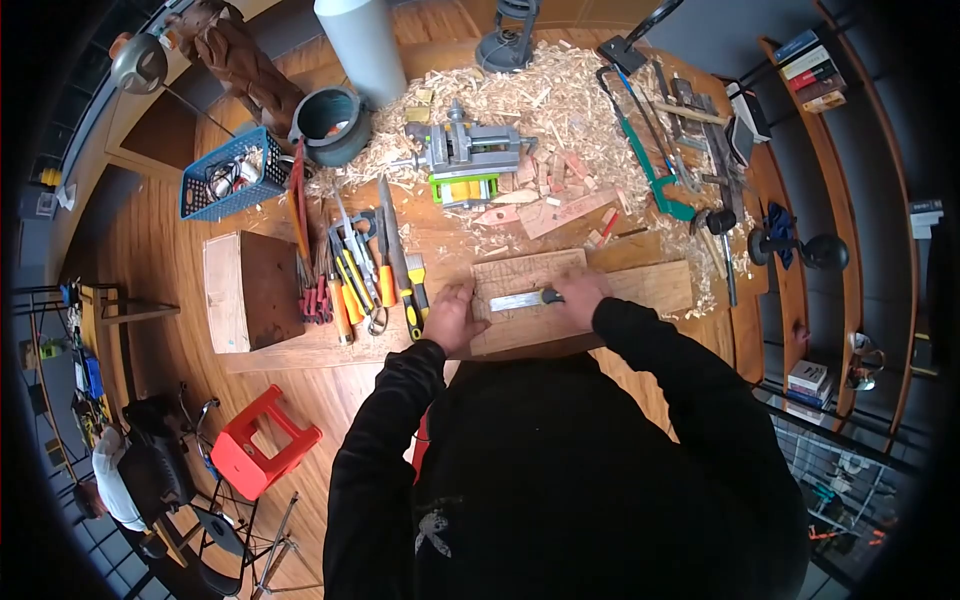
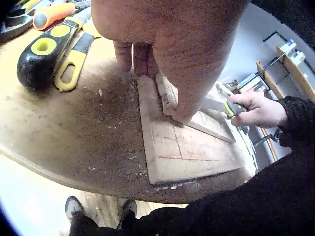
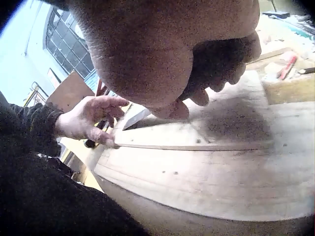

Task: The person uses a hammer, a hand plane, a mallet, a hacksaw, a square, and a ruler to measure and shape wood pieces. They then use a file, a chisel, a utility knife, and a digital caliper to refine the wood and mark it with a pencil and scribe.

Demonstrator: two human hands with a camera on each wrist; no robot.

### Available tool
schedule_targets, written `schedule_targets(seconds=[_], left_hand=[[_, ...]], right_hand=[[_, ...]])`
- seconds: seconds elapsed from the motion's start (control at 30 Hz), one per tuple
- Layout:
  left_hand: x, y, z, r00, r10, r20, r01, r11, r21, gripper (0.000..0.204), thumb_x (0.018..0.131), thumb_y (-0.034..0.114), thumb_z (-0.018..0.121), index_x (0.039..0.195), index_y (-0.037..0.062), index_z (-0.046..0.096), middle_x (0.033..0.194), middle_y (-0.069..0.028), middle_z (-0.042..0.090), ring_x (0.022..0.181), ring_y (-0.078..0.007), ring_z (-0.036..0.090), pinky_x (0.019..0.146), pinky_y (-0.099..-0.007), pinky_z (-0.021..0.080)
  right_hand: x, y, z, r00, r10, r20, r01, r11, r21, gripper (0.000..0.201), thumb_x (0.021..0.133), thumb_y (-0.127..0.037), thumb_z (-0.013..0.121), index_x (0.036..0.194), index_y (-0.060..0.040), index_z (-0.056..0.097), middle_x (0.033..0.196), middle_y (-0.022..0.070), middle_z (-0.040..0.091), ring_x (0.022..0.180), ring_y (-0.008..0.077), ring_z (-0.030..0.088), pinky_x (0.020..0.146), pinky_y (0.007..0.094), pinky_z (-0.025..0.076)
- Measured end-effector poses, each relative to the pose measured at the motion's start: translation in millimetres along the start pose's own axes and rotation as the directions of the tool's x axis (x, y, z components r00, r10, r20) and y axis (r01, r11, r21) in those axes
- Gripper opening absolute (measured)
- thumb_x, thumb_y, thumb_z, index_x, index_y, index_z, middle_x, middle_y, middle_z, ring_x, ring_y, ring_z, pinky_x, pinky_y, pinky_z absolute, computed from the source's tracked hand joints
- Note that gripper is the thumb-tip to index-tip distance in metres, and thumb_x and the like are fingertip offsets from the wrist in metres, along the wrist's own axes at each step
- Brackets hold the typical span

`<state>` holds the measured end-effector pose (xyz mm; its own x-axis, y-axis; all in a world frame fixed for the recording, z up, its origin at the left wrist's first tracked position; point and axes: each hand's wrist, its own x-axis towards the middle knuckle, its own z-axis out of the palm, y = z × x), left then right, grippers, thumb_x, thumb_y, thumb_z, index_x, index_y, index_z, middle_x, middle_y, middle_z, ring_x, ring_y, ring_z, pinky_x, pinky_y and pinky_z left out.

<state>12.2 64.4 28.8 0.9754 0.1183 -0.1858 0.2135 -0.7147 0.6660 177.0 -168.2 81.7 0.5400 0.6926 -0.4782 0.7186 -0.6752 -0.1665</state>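
Note:
A small wooden board lies on a longer board near the table's front edge. My left hand holds the small board's left end; in the left wrist view the thumb presses one side and the fingers reach to the other. My right hand grips a chisel by its black-and-yellow handle. The wide steel blade of the chisel points left and lies low over the small board. From the right wrist, the palm hides most of the chisel. Pencil and red lines mark the longer board.
Several chisels and other hand tools lie left of the boards, beside a wooden box. Behind stand a vise and red-marked wood offcuts. Shavings cover the back. A green-handled saw lies at the right.

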Motion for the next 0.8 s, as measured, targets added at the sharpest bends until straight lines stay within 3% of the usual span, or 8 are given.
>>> schedule_targets(seconds=[0.07,0.17,0.27,0.4,0.47,0.57,0.63,0.8], left_hand=[[-1,-2,2,0.994,0.085,-0.072,-0.08,0.994,0.071,0.081,0.066,0.029,0.083,0.132,-0.0045,0.049,0.121,-0.0238,0.058,0.117,-0.0392,0.051,0.103,-0.0416,0.041],[-2,-4,4,0.993,0.091,-0.079,-0.088,0.995,0.048,0.079,0.067,0.03,0.082,0.13,-0.0049,0.051,0.12,-0.0233,0.059,0.116,-0.0388,0.052,0.103,-0.0421,0.04],[-3,-2,2,0.988,0.118,-0.098,-0.113,0.992,0.056,0.076,0.069,0.029,0.079,0.13,-0.0045,0.049,0.113,-0.0208,0.059,0.113,-0.0363,0.051,0.102,-0.0411,0.039],[-2,-2,2,0.986,0.125,-0.106,-0.12,0.991,0.057,0.076,0.069,0.028,0.08,0.13,-0.0048,0.05,0.113,-0.0207,0.06,0.112,-0.0361,0.052,0.102,-0.0409,0.04],[-3,-2,2,0.987,0.129,-0.1,-0.122,0.99,0.072,0.078,0.068,0.028,0.08,0.131,-0.0055,0.048,0.112,-0.0206,0.06,0.11,-0.0361,0.053,0.101,-0.0409,0.04],[-2,-2,2,0.995,0.073,-0.066,-0.07,0.997,0.043,0.084,0.067,0.028,0.083,0.135,-0.0028,0.045,0.118,-0.0242,0.06,0.115,-0.0395,0.053,0.102,-0.0425,0.041],[-1,2,-2,0.997,0.045,-0.059,-0.043,0.999,0.029,0.086,0.067,0.027,0.083,0.138,-0.002,0.043,0.117,-0.0238,0.06,0.113,-0.0395,0.053,0.101,-0.0426,0.042],[-1,1,0,0.997,0.029,-0.071,-0.028,0.999,0.018,0.094,0.066,0.025,0.084,0.143,0.0001,0.036,0.113,-0.0223,0.061,0.109,-0.0394,0.055,0.099,-0.0428,0.043]], right_hand=[[-11,29,-2,0.999,0.016,-0.038,-0.017,1.0,-0.019,0.029,0.079,-0.035,0.067,0.102,-0.0177,0.066,0.099,0.0139,0.065,0.099,0.034,0.061,0.086,0.0502,0.043],[-32,86,8,0.996,0.051,-0.073,-0.062,0.987,-0.15,0.031,0.078,-0.034,0.066,0.106,-0.0199,0.067,0.098,0.0112,0.066,0.099,0.0352,0.06,0.087,0.0497,0.043],[-56,104,-6,0.99,0.117,-0.081,-0.125,0.987,-0.098,0.039,0.077,-0.031,0.066,0.114,-0.0194,0.066,0.097,0.0138,0.065,0.093,0.0341,0.061,0.084,0.0487,0.044],[-49,93,3,0.984,0.176,0.031,-0.169,0.973,-0.159,0.038,0.077,-0.032,0.066,0.113,-0.0189,0.066,0.097,0.013,0.066,0.094,0.0347,0.061,0.084,0.0496,0.044],[-34,66,11,0.996,0.088,0.005,-0.088,0.996,-0.004,0.033,0.078,-0.032,0.065,0.108,-0.0173,0.066,0.097,0.0128,0.066,0.095,0.0354,0.061,0.085,0.0509,0.044],[-13,18,25,0.998,0.066,0.02,-0.066,0.998,-0.01,0.029,0.079,-0.036,0.065,0.101,-0.0171,0.067,0.093,0.011,0.067,0.1,0.0343,0.061,0.085,0.0505,0.045],[-8,-5,27,0.982,-0.071,-0.174,0.061,0.996,-0.062,0.027,0.078,-0.035,0.067,0.096,-0.0138,0.065,0.093,0.0143,0.064,0.096,0.0349,0.061,0.085,0.0504,0.045],[-5,32,12,0.99,-0.023,-0.137,0.022,1.0,-0.009,0.03,0.076,-0.036,0.068,0.096,-0.0131,0.065,0.093,0.016,0.063,0.093,0.0349,0.062,0.081,0.0503,0.047]])
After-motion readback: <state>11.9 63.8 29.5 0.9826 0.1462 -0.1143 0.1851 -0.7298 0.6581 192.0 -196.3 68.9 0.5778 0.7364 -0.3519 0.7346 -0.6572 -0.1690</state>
